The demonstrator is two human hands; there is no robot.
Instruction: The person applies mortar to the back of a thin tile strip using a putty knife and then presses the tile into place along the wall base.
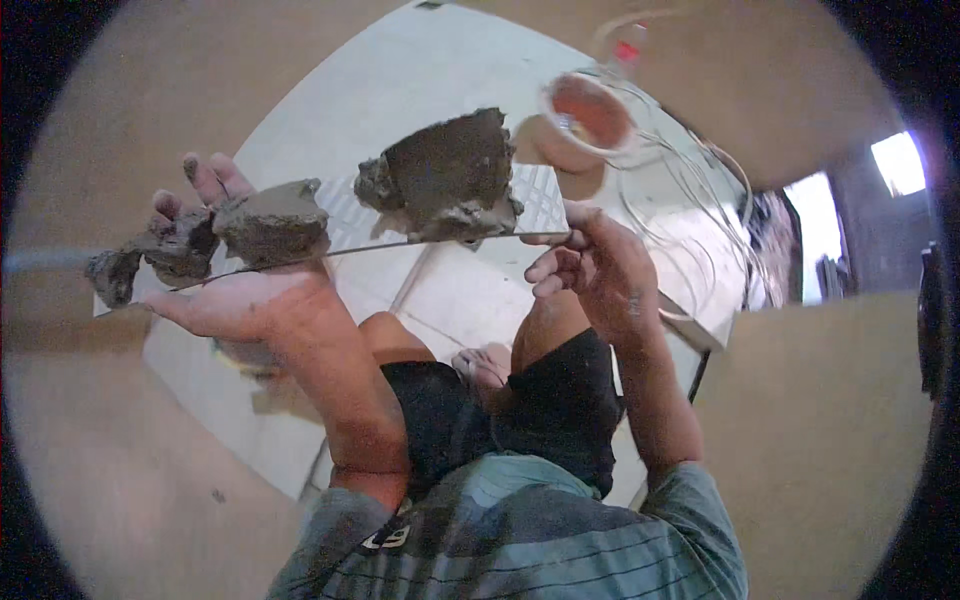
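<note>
A long, narrow tile strip (345, 218) with a ridged pattern on its upturned face lies across both my hands, raised above my knees. Wet grey mortar sits on it: a large slab-like heap (450, 170) toward the right, a medium lump (270, 222) left of the middle, and smaller clumps (182, 248) near the left end. My left hand (262, 300) supports the left part from below, its fingertips showing beyond the far edge. My right hand (608, 258) grips the right end at its corner, the other fingers curled below the strip.
An orange-red bucket (590, 112) stands at the far right on pale tiled flooring (430, 70). Loops of light-coloured cable or hose (690, 180) lie beside it. Behind the bucket is a clear bottle with a red label (627, 52). Brown walls (120, 130) rise around the floor.
</note>
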